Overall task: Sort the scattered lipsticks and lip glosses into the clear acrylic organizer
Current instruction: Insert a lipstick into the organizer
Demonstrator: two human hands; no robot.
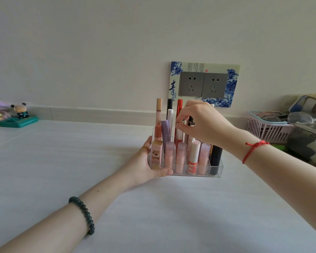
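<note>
The clear acrylic organizer (217,168) stands on the white table, a little right of centre. Several lipsticks and lip glosses stand upright in its slots: a pink tube with a bear print (156,155) at the front left, pale pink tubes (181,157) along the front, a black tube (215,159) at the right, tall pink, white and red tubes at the back. My left hand (144,165) holds the organizer's left end, thumb across its front. My right hand (201,121) hovers over the back row and pinches the top of a clear-and-red gloss tube (179,134).
A pink plastic basket (266,128) and clear containers with clutter fill the right side. A small panda figure on a green base (19,116) sits at the far left. A double wall socket (202,84) is behind the organizer. The white table (80,161) spreads to the left and front.
</note>
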